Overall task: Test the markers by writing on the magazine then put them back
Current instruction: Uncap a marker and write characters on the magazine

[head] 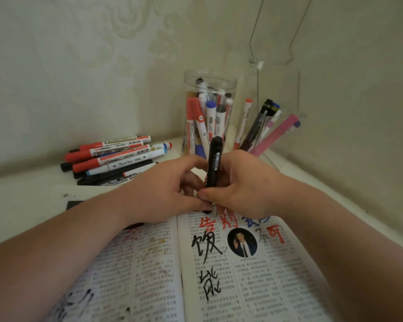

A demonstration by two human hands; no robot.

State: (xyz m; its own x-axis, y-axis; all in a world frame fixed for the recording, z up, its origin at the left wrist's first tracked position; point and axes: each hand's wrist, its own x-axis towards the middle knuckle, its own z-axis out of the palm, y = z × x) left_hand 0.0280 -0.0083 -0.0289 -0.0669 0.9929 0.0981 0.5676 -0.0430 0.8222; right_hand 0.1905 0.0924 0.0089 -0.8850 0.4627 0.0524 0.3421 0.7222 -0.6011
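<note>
The right hand [242, 189] is wrapped round the low part of a black marker [213, 166]. Its thumb is pressed on the front. The marker stands almost straight up, and its top end pokes out above both hands. The left hand [168, 189] sits right next to it, at 9 o'clock from the marker. Its fingers are curled, and its first finger reaches over to the marker's side. I cannot tell if this hand really holds on. A small dark bit shows under its thumb, and I cannot tell what that is.

At 6 o'clock from the hands the magazine [277, 287] lies open on the white table [21, 194]. Both arms cross over it. Big marks in red, blue and black are drawn on the right page, just under the hands. A round photo [242, 242] of a person sits among them. The left page has smudgy dark marks near its bottom edge.

At 10 o'clock a pile of markers [116, 156] lies flat on the table. Most have red ends, some are black and some are blue.

At 12 o'clock, just behind the hands, stands a clear jar [189, 89] full of markers standing up.

At 1 o'clock a clear holder [298, 113] has dark pens and a pink thing leaning in it.

A pale wall [79, 66] with a flower pattern is behind it all.
</note>
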